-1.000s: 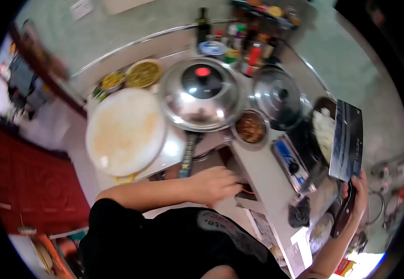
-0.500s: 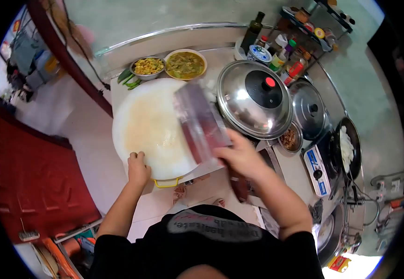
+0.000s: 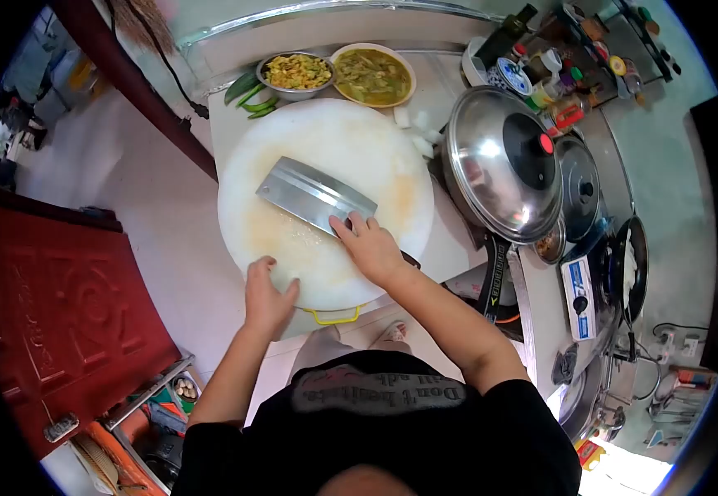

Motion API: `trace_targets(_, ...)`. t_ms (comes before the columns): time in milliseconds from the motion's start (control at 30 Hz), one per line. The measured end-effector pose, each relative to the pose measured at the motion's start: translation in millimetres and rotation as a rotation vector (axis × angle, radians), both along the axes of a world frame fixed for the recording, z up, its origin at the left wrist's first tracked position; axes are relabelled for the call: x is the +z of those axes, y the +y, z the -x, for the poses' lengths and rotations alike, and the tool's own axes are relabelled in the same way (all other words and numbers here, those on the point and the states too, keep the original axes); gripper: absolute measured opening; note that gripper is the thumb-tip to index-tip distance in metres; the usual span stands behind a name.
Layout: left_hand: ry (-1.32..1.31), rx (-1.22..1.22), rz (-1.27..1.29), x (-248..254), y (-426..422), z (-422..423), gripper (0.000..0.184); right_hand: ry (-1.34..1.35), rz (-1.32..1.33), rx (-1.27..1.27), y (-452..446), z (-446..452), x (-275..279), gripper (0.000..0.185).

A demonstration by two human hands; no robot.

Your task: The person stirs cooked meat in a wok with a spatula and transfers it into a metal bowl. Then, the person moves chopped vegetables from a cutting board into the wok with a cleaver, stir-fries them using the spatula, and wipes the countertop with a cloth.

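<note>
A broad cleaver (image 3: 313, 194) lies flat or nearly flat over the round white cutting board (image 3: 334, 132). My right hand (image 3: 371, 252) covers the cleaver's handle end, its fingertips on the heel of the blade; a bit of dark handle shows past the palm. At the board's near left edge, my left hand (image 3: 268, 298) holds nothing, thumb and fingers apart. Small pale bits are scattered on the board below the blade. A yellow handle (image 3: 332, 317) sticks out from the board's near rim.
Behind the board stand a bowl of yellow diced food (image 3: 297, 73), a bowl of greenish stew (image 3: 371, 76) and green peppers (image 3: 258, 103). White chunks (image 3: 421, 132) lie by a large lidded wok (image 3: 495, 165). Bottles (image 3: 504, 37) and a black pan (image 3: 636, 264) are rightward.
The cleaver, raised and blurred at the board's right side before, is now down over the middle of the board. My left hand has opened its fingers at the edge. The view has shifted.
</note>
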State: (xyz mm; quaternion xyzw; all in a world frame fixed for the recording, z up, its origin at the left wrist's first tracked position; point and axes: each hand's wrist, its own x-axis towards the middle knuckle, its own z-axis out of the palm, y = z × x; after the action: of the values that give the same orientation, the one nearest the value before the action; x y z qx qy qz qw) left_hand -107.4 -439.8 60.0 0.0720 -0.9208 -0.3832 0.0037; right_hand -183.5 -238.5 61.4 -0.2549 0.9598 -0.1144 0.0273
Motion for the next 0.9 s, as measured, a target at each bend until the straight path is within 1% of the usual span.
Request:
trace_targets(33, -0.065, -0.074, 0.088, 8, 5, 4, 0.037, 0.049, 0.028, 0.003, 3, 1, -6, 0.038)
trace_targets(100, -0.080, -0.125, 0.083, 6, 9, 5, 0.038, 0.020, 0.061, 0.076, 6, 5, 1, 0.038)
trace_targets(133, -0.103, -0.148, 0.094, 3, 10, 5, 0.035, -0.081, 0.104, 0.060, 9, 11, 9, 0.037)
trace_targets(167, -0.127, -0.170, 0.107, 1, 11, 5, 0.033, -0.071, 0.090, 0.042, 16, 23, 8, 0.037)
trace_targets(233, -0.095, -0.201, 0.110, 1, 14, 5, 0.029, 0.238, 0.355, -0.181, 32, 62, -4, 0.036)
trace_targets(300, -0.120, -0.204, 0.114, 3, 16, 5, 0.029, 0.340, 0.288, -0.489, 51, 108, -16, 0.033)
trace_targets(367, -0.101, -0.237, 0.107, -3, 15, 3, 0.031, 0.212, 0.149, -0.699, 75, 152, -42, 0.035)
trace_targets(400, -0.077, -0.255, 0.122, -3, 17, 2, 0.033, 0.220, 0.153, -0.707, 88, 172, -58, 0.035)
trace_targets(433, -0.052, -0.270, 0.138, -4, 19, 3, 0.034, 0.027, 0.060, -0.752, 101, 191, -76, 0.036)
trace_targets(467, -0.042, -0.307, 0.130, -1, 18, 5, 0.034, -0.067, 0.020, -0.772, 102, 198, -71, 0.037)
trace_targets(500, -0.035, -0.304, 0.135, 0, 16, 7, 0.034, -0.161, -0.025, -0.788, 95, 201, -52, 0.038)
trace_targets(567, -0.112, -0.342, 0.029, 2, 10, 9, 0.030, -0.367, 0.070, -1.022, 80, 200, -16, 0.040)
trace_targets(600, -0.145, -0.281, -0.073, 0, 8, 9, 0.025, -0.444, -0.072, -0.976, 82, 207, -16, 0.041)
trace_targets(633, -0.149, -0.275, -0.065, -6, 4, 7, 0.025, -0.368, -0.058, -1.020, 84, 211, -33, 0.039)
trace_targets(700, -0.083, -0.201, -0.389, -16, 0, 7, 0.021, -0.345, 0.057, -1.176, 77, 213, -21, 0.035)
trace_targets(733, -0.082, -0.200, -0.387, -18, -2, 6, 0.021, -0.345, 0.059, -1.175, 79, 217, -18, 0.035)
trace_targets(800, -0.514, -0.020, -0.932, -11, -3, 10, 0.017, -0.546, -0.771, -0.323, 85, 226, -10, 0.029)
trace_targets(833, -0.513, -0.026, -0.933, -6, -2, 14, 0.017, -0.544, -0.771, -0.329, 85, 223, -15, 0.029)
trace_targets(867, -0.561, 0.038, -1.144, 2, -1, 21, 0.017, -0.324, -0.185, -0.762, 83, 214, -25, 0.028)
trace_targets(900, -0.609, 0.104, -1.355, 9, 1, 28, 0.017, -0.064, 0.431, -1.129, 83, 208, -32, 0.027)
